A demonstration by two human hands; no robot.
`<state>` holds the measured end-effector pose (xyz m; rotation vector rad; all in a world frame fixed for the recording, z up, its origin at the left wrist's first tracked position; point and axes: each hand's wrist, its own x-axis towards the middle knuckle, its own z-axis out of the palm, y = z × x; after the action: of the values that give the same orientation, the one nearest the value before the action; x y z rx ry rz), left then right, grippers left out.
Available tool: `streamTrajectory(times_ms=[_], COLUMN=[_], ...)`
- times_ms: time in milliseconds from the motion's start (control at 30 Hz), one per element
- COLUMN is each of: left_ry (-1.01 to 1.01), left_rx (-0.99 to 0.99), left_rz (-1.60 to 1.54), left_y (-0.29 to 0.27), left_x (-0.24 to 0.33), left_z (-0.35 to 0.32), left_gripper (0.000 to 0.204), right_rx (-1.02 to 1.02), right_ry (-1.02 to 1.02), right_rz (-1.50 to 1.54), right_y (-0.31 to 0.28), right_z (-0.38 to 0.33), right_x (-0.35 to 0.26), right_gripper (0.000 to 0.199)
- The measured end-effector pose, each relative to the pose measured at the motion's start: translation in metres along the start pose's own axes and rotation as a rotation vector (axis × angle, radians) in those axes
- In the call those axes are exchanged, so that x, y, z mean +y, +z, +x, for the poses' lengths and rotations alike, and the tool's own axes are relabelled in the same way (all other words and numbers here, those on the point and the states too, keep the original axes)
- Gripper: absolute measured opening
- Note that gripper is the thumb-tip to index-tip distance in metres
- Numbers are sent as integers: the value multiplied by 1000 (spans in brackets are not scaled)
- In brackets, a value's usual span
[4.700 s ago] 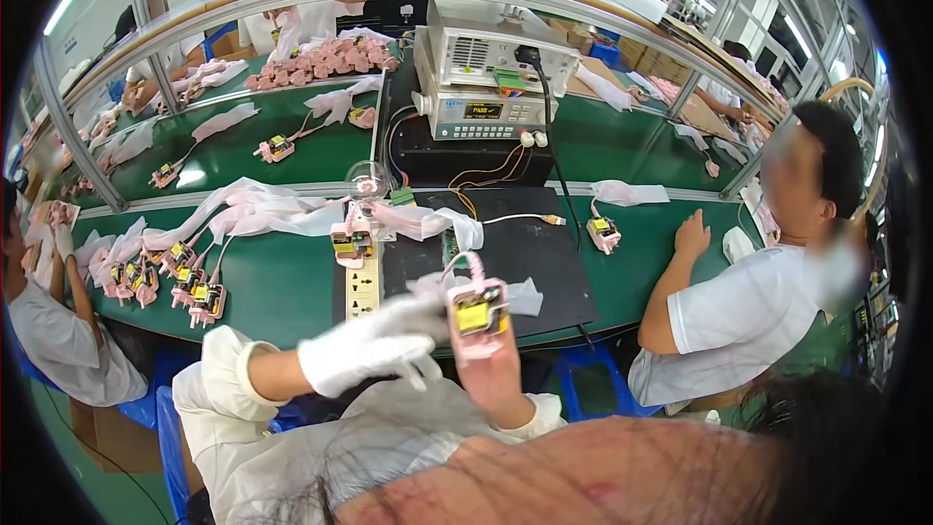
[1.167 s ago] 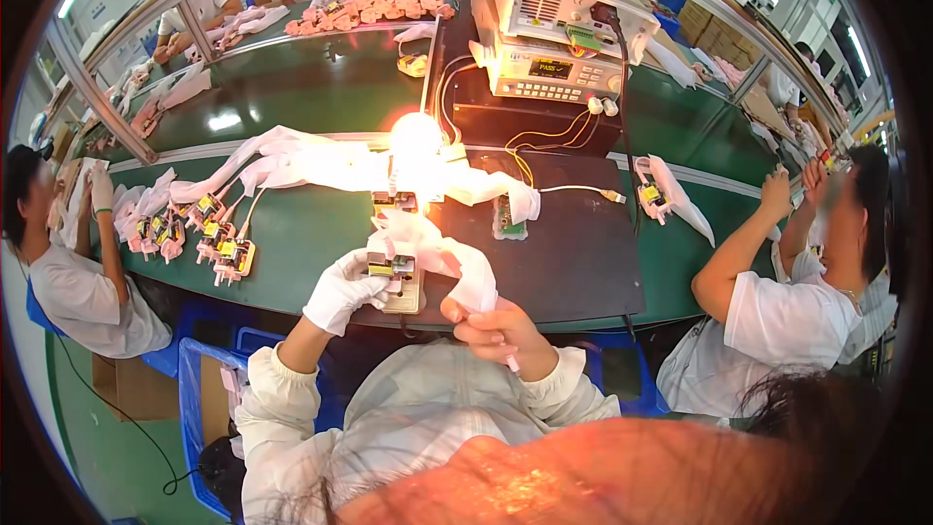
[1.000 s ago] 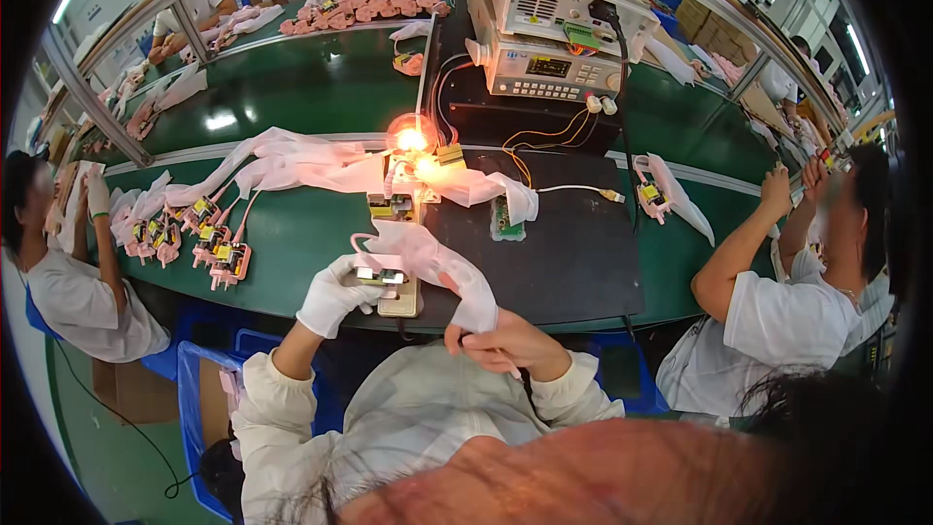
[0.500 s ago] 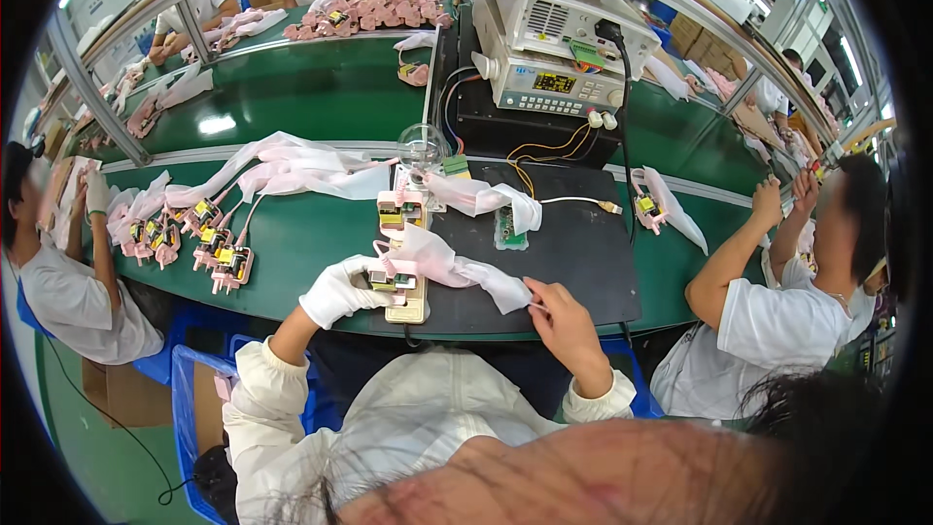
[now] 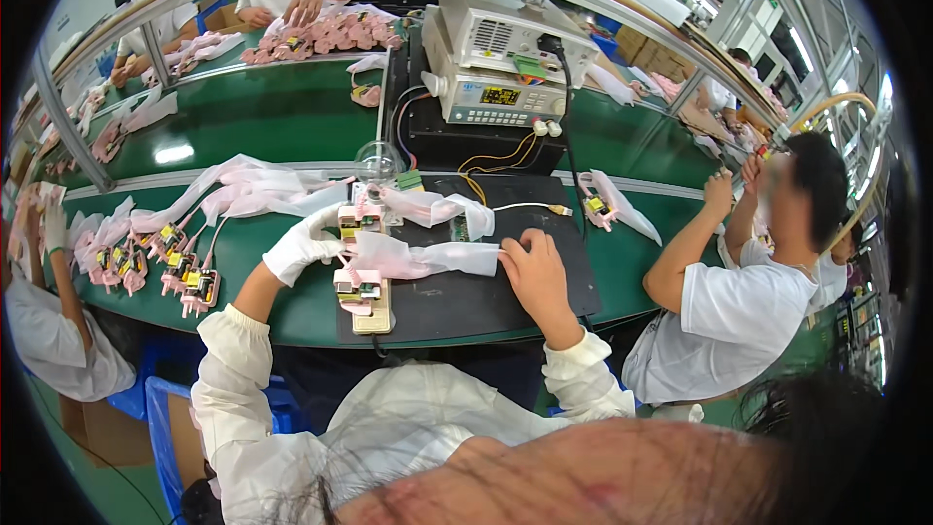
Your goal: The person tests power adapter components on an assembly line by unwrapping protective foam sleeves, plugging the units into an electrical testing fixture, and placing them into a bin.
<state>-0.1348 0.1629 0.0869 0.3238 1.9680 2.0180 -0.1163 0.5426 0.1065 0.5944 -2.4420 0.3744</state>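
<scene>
Two pink plug chargers with open casings sit one behind the other on a cream power strip (image 5: 373,320). My left hand (image 5: 303,248), in a white glove, is closed around the left side of the far charger (image 5: 361,218). The near charger (image 5: 357,288) stands in the strip untouched. A pink cable in a translucent white sleeve (image 5: 428,259) stretches rightward from the strip across a black mat (image 5: 466,311). My bare right hand (image 5: 536,277) pinches the sleeve's right end; the fingertips partly hide the cable end. Another sleeved cable (image 5: 428,204) lies just beyond.
Stacked test instruments (image 5: 505,92) stand behind the mat, near a clear glass bulb (image 5: 378,163). A small green circuit board (image 5: 459,227) and a white USB cable (image 5: 535,206) lie on the mat. Several chargers (image 5: 180,267) lie at left, one (image 5: 598,209) at right. Co-workers sit on both sides.
My left hand has moved from the near charger to the far one. My right hand has lifted the sleeved cable's end away from me, straightening it. The whole view has shifted slightly.
</scene>
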Motion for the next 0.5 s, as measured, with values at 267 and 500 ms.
streamTrajectory(times_ms=[267,500], left_ry=[-9,-37], left_rx=[-15,54], left_rz=[-86,-73], left_y=[0,0], left_x=[-9,-16], left_z=[8,7], left_gripper=[50,40], right_rx=[122,-76], right_ry=[-221,-27], right_rz=[-204,268], right_y=[35,55], right_z=[41,35], right_x=[26,30], right_gripper=[12,18])
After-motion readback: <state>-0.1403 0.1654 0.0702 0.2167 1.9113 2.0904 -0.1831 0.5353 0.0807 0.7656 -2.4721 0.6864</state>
